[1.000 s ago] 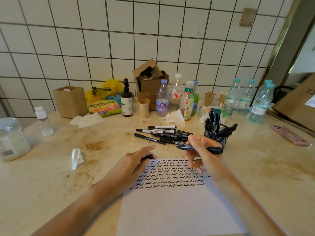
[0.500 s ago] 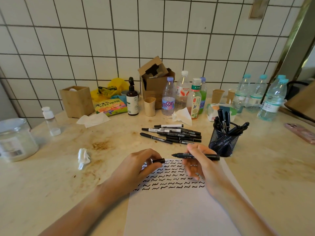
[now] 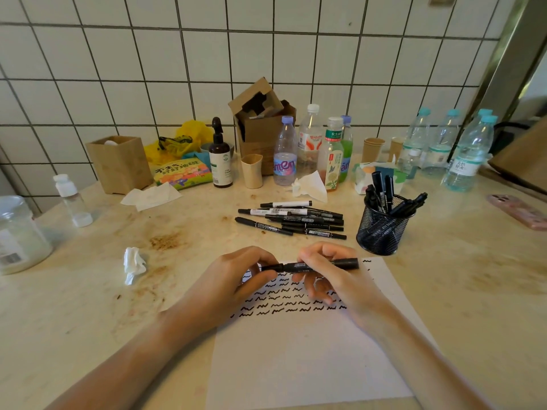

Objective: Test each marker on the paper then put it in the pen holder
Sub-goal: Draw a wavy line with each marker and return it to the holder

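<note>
A black marker point(image 3: 296, 266) lies level between both hands, just above the white paper point(image 3: 310, 356), which carries rows of black squiggles. My right hand point(image 3: 331, 276) grips its barrel. My left hand point(image 3: 236, 279) pinches the cap at the marker's left end, where cap and barrel meet. Several more black markers point(image 3: 293, 219) lie in a pile on the counter behind the paper. The black mesh pen holder point(image 3: 381, 229) stands to the right of the pile with several markers upright in it.
Bottles point(image 3: 285, 152), paper cups point(image 3: 252, 170), a cardboard box point(image 3: 260, 122) and a wooden box point(image 3: 120, 162) line the tiled wall. A crumpled tissue point(image 3: 133, 263) lies left of the paper, a jar point(image 3: 17, 232) at far left, a pink phone point(image 3: 521, 211) at right.
My left hand brought the cap rightwards to the marker's left end, and the two now meet. The view has tilted down and closer to the counter.
</note>
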